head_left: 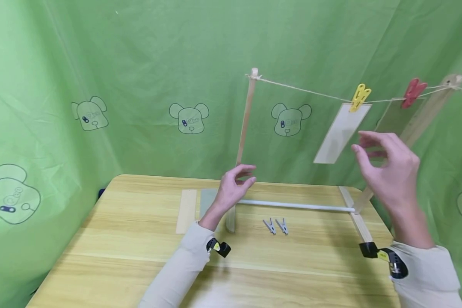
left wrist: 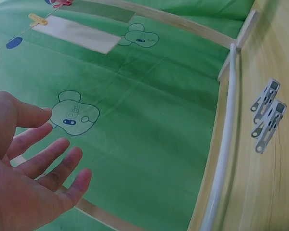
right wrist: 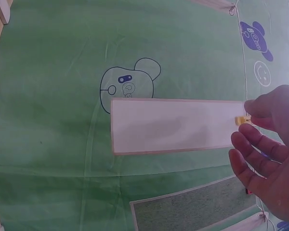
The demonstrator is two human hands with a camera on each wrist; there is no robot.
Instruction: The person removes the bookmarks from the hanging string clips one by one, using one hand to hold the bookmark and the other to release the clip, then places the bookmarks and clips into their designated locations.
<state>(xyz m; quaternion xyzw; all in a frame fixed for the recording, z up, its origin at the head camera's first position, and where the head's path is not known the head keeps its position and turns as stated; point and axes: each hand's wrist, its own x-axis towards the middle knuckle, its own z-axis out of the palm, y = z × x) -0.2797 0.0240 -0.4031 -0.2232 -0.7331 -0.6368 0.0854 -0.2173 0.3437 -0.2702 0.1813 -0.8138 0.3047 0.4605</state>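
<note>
A white rectangular card (head_left: 336,141) hangs from a string (head_left: 304,90) under a yellow clothespin (head_left: 359,99). To its right a red clothespin (head_left: 413,93) holds a grey-green card (head_left: 396,113) on the same string. My right hand (head_left: 394,171) is raised near the white card, thumb and fingers bent apart with nothing between them. In the right wrist view its fingers (right wrist: 253,154) overlap the card's clipped end. Above the table, my left hand (head_left: 231,187) hovers beside the left wooden post (head_left: 246,119), empty, with fingers loosely bent.
Two grey clothespins (head_left: 270,226) lie on the wooden table (head_left: 138,239). A white rod (head_left: 292,205) joins the posts low down; the right post (head_left: 427,113) leans outward. Left of the frame lie a beige strip (head_left: 186,211) and a grey-green card (head_left: 207,199). Green curtain (head_left: 138,55) surrounds the table.
</note>
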